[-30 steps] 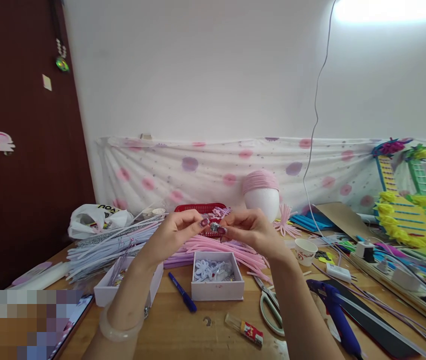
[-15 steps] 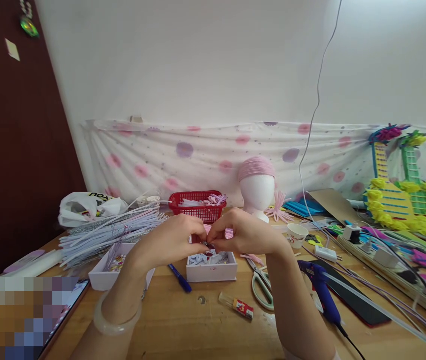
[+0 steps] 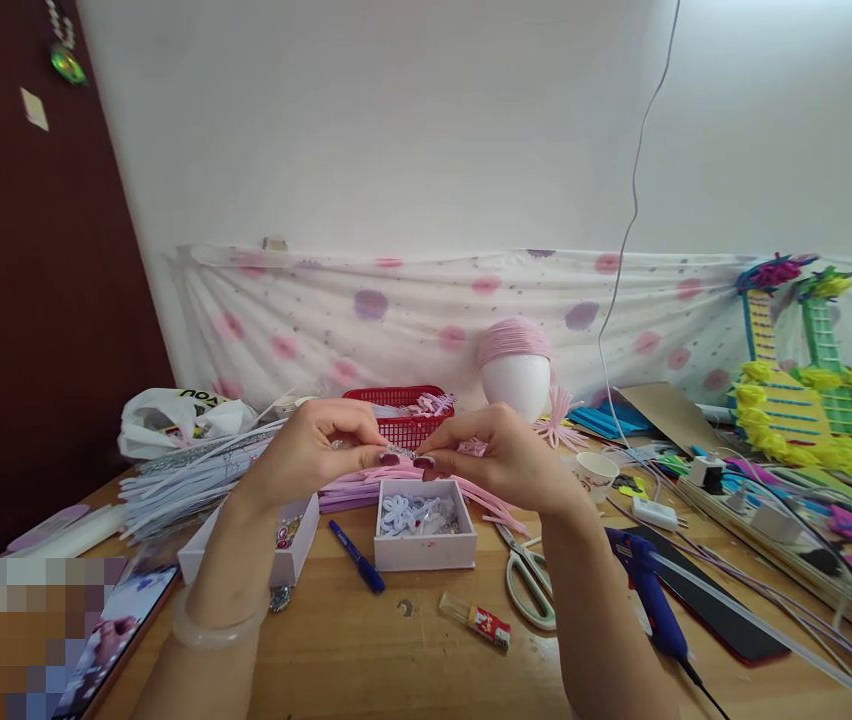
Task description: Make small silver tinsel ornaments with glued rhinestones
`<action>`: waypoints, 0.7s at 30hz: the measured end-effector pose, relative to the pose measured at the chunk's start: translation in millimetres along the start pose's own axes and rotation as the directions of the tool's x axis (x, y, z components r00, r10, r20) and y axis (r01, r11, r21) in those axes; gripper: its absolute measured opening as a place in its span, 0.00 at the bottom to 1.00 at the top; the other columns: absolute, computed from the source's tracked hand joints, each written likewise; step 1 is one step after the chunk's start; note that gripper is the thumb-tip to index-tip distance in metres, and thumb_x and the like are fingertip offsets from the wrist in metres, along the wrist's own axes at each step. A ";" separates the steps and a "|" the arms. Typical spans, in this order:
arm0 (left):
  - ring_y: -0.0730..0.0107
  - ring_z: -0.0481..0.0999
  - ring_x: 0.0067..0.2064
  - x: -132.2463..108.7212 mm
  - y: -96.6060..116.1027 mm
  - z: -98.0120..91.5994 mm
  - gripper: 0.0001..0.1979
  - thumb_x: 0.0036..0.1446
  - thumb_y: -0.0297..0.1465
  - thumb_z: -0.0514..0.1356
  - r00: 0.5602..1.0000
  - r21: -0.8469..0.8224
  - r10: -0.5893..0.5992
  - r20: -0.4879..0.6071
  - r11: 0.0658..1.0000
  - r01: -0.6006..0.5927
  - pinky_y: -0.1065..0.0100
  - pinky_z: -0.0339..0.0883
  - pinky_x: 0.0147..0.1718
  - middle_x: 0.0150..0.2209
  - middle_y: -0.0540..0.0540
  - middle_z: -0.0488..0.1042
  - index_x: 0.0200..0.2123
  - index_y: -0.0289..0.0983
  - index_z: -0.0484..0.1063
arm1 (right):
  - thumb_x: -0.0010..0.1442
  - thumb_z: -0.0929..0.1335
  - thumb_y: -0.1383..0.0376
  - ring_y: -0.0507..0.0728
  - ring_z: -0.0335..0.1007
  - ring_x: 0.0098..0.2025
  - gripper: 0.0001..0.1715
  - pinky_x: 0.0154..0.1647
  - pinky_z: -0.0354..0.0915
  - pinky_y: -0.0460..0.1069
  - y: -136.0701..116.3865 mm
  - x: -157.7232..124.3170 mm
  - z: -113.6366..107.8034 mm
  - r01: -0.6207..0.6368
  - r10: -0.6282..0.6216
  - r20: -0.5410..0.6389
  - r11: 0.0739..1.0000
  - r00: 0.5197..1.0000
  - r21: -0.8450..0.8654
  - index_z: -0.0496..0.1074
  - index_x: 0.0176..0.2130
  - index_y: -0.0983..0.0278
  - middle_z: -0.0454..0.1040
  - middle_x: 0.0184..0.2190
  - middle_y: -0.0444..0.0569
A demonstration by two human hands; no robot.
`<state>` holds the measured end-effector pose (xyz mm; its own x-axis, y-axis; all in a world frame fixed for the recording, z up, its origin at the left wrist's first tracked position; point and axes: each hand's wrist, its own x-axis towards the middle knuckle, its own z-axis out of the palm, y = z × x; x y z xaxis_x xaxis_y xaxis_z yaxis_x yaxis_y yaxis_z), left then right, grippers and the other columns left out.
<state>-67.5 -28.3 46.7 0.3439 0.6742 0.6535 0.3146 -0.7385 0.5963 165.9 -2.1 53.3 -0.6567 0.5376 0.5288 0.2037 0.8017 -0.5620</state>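
Observation:
My left hand (image 3: pixel 332 440) and my right hand (image 3: pixel 475 455) are raised near each other over the table, both with fingers pinched. Between their fingertips runs a short silvery strand (image 3: pixel 402 453), one end in each hand. Just below it stands a white box (image 3: pixel 426 552) holding white looped flower shapes and clear packets. A second white box (image 3: pixel 297 545) with beads and gems lies partly behind my left forearm. Pink and purple fuzzy stems (image 3: pixel 355 492) lie behind the boxes.
Around the boxes lie a blue marker (image 3: pixel 356 556), a lighter (image 3: pixel 487 625), scissors (image 3: pixel 531 590) and a blue glue gun (image 3: pixel 651 600). Farther back are a red basket (image 3: pixel 405 433), a white foam head (image 3: pixel 516 385), a paper cup (image 3: pixel 597 475) and bundled pale stems (image 3: pixel 186 490).
My hands have moved slightly up and apart, and the silvery strand between them now shows. The box contents and the stems behind are less covered.

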 end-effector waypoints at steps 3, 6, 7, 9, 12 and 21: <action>0.72 0.69 0.26 5.2 -4.1 12.5 0.10 0.49 0.35 0.72 0.990 -0.267 0.024 -0.138 0.962 -0.060 0.69 0.60 0.25 0.23 0.47 0.73 0.22 0.36 0.80 | 0.59 0.71 0.69 0.53 0.77 0.29 0.07 0.30 0.69 0.46 -2.0 2.5 7.6 0.023 -0.017 -0.066 0.995 0.998 0.100 0.81 0.31 0.66 0.83 0.26 0.48; 0.73 0.70 0.28 11.0 -4.2 35.3 0.12 0.45 0.37 0.75 0.937 -0.530 -0.054 -0.346 0.835 -0.148 0.70 0.64 0.29 0.23 0.49 0.72 0.19 0.37 0.79 | 0.59 0.72 0.66 0.53 0.77 0.28 0.09 0.30 0.70 0.46 -3.0 7.8 20.5 0.067 -0.031 -0.165 0.974 0.986 0.216 0.79 0.28 0.66 0.81 0.25 0.47; 0.74 0.70 0.29 12.6 -2.9 43.3 0.13 0.42 0.38 0.76 0.909 -0.627 -0.109 -0.403 0.756 -0.188 0.71 0.64 0.30 0.23 0.51 0.71 0.19 0.38 0.78 | 0.59 0.72 0.65 0.53 0.77 0.28 0.09 0.30 0.70 0.46 -2.9 9.9 25.5 0.092 -0.039 -0.205 0.963 0.978 0.253 0.79 0.28 0.65 0.81 0.25 0.47; 0.75 0.70 0.28 15.0 1.0 57.1 0.12 0.38 0.35 0.78 0.867 -0.780 -0.274 -0.416 0.597 -0.185 0.72 0.64 0.28 0.23 0.52 0.72 0.20 0.39 0.79 | 0.60 0.71 0.66 0.53 0.77 0.30 0.08 0.32 0.70 0.46 -1.5 14.2 35.5 0.141 -0.056 -0.277 0.945 0.959 0.297 0.80 0.29 0.65 0.81 0.26 0.46; 0.77 0.72 0.29 17.1 7.2 67.9 0.14 0.31 0.31 0.79 0.781 -0.901 -0.502 -0.372 0.396 -0.175 0.75 0.65 0.28 0.26 0.51 0.77 0.22 0.37 0.80 | 0.60 0.71 0.67 0.54 0.79 0.34 0.07 0.37 0.71 0.47 2.7 20.0 48.1 0.174 -0.065 -0.336 0.936 0.940 0.307 0.82 0.34 0.63 0.83 0.30 0.47; 0.78 0.73 0.33 19.0 7.1 72.5 0.12 0.30 0.29 0.77 0.697 -0.874 -0.543 -0.467 0.403 -0.272 0.75 0.66 0.34 0.28 0.52 0.78 0.22 0.36 0.80 | 0.57 0.75 0.62 0.57 0.82 0.39 0.09 0.40 0.75 0.50 6.8 23.4 57.5 0.192 0.060 -0.490 0.873 0.870 0.448 0.84 0.40 0.57 0.85 0.38 0.47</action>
<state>5.3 -20.7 29.5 -0.3445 0.8713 0.3496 -0.7399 -0.4812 0.4701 110.2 0.9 25.2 -0.2029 0.6439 0.7377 -0.2734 0.6862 -0.6741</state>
